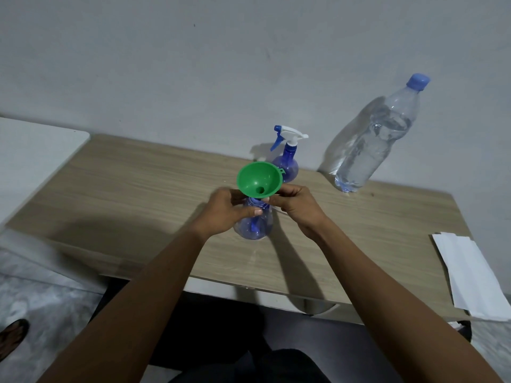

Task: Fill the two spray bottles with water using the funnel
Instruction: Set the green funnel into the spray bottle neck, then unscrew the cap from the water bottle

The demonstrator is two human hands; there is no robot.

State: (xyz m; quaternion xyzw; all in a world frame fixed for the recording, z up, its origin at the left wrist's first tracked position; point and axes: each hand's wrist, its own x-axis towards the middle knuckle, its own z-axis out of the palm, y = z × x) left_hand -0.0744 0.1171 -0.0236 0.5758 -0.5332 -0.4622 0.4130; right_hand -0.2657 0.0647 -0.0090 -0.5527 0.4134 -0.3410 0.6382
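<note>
At frame center, the left hand point(226, 210) is gripping the near spray bottle point(253, 226) by its neck while the right hand point(294, 203) is pinching the green funnel point(259, 180), seating its spout. Next, likely uncapping the water bottle point(373, 145) at upper right and pouring; the second spray bottle point(286, 161), trigger head on, is waiting behind.

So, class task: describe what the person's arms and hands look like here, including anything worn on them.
Both forearms come in bare from the bottom edge, with no sleeves in view. The left hand and right hand wear no gloves, and no watch, bracelet or ring can be seen. No markings show on either arm.
</note>
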